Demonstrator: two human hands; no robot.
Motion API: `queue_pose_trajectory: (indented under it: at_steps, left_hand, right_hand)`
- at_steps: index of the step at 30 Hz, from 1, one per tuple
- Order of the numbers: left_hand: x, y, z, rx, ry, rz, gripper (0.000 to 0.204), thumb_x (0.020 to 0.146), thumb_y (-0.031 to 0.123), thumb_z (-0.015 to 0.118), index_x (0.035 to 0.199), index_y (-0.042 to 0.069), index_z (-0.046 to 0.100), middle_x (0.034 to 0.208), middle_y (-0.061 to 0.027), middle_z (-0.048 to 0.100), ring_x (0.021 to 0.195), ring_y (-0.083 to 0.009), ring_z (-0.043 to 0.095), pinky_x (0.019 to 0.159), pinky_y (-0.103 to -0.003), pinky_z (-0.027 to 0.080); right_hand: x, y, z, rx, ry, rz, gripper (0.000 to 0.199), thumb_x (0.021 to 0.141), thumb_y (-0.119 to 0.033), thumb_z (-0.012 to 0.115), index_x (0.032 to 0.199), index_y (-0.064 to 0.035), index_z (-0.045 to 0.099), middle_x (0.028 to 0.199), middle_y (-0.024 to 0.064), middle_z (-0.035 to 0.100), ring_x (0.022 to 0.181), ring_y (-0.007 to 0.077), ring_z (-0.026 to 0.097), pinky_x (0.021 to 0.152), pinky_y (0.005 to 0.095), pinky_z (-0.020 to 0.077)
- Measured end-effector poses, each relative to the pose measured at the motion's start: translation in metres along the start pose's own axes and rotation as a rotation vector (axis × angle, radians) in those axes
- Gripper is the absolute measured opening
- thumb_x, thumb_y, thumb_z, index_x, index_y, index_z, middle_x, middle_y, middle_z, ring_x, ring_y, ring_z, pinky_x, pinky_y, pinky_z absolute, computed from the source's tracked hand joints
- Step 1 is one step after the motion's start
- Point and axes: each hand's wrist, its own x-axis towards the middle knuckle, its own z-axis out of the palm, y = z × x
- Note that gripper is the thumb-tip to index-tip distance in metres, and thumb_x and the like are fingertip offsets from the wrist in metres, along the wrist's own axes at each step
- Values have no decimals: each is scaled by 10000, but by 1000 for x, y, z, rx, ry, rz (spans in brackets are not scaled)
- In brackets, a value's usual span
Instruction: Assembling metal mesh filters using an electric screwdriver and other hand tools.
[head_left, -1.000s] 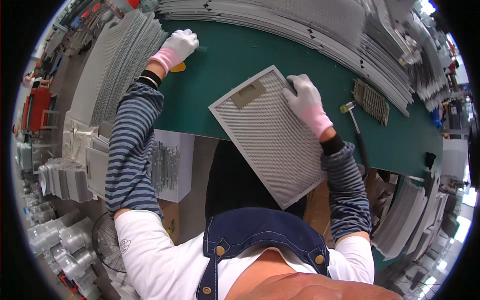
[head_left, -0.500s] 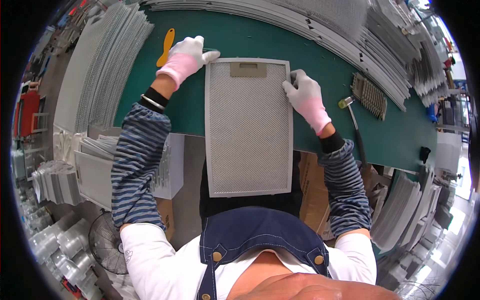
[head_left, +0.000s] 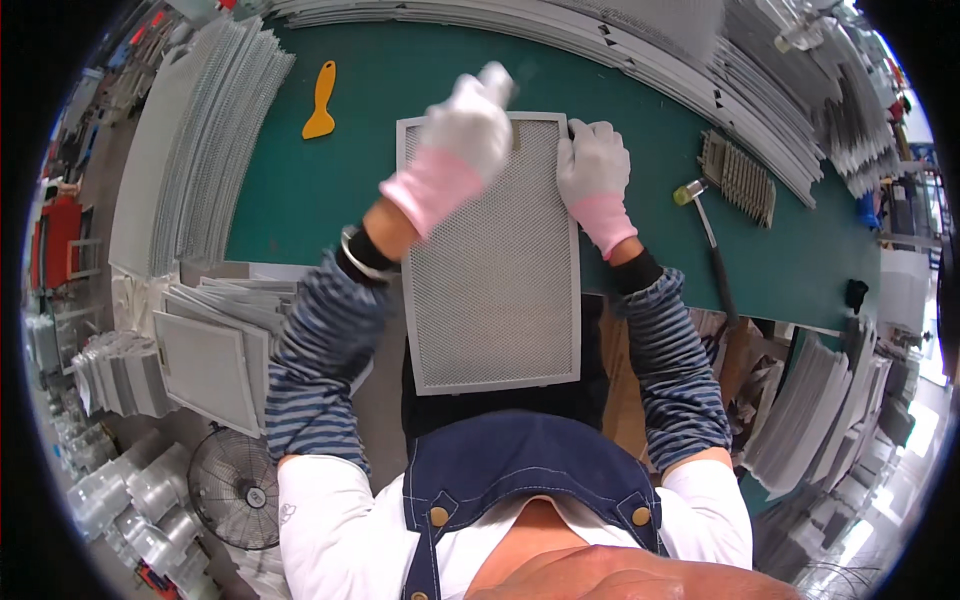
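A rectangular metal mesh filter panel [head_left: 490,290] lies lengthwise on the green table [head_left: 300,190], its near end hanging over the table's edge toward my body. My right hand [head_left: 592,170], in a white and pink glove, grips the panel's frame at the top right corner. My left hand [head_left: 462,135], gloved the same, is blurred and hovers over the panel's upper left part, its fingers partly curled. Nothing shows in it.
A yellow scraper [head_left: 320,100] lies at the table's left. A hammer [head_left: 708,235] and a small ribbed metal piece [head_left: 738,178] lie to the right. Stacks of mesh panels [head_left: 195,140] ring the table. More filters [head_left: 205,365] and a fan [head_left: 235,490] are below left.
The panel was turned from a slant to straight in front of me. My left hand left the table's far left, passed the panel's top left corner, and now is over the panel.
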Motion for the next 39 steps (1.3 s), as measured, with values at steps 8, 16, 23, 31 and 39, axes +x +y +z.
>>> queue_pose_trajectory:
  at_steps: [8,16,23,31,39]
  left_hand:
    - [-24,23,53,112,-186,-121,213,886,125,561,1062,20,619,919,-210,619,701,-396,668,617,-467,566]
    - [-25,20,63,51,-179,-22,122,861,104,554,941,20,589,923,-186,618,748,-397,660,645,-478,552]
    - [-17,26,63,19,-262,86,113,811,83,575,895,10,589,936,-190,628,762,-384,671,656,-448,559]
    - [-49,19,13,89,-198,-31,219,856,17,497,1041,-58,586,981,-223,623,757,-376,677,660,-427,571]
    - [-233,5,-84,-414,-223,-673,348,845,210,733,1059,-55,664,941,-182,725,881,-243,716,800,-344,552]
  right_hand:
    - [3,-3,2,-18,-7,-24,222,853,-227,630,1002,-66,662,906,117,597,842,312,592,689,443,477]
    - [3,2,6,16,-50,-70,169,845,-199,622,932,-56,641,873,112,588,819,307,594,680,436,478]
    - [7,3,8,121,-116,-85,115,814,-163,617,857,-57,609,854,134,586,796,335,596,676,452,478]
    - [3,7,12,77,1,-26,286,862,-177,594,1112,-45,637,886,156,600,817,352,617,695,459,512]
    - [9,-2,-3,76,-170,-67,424,886,-166,566,1301,-83,547,1017,186,601,853,374,633,736,466,526]
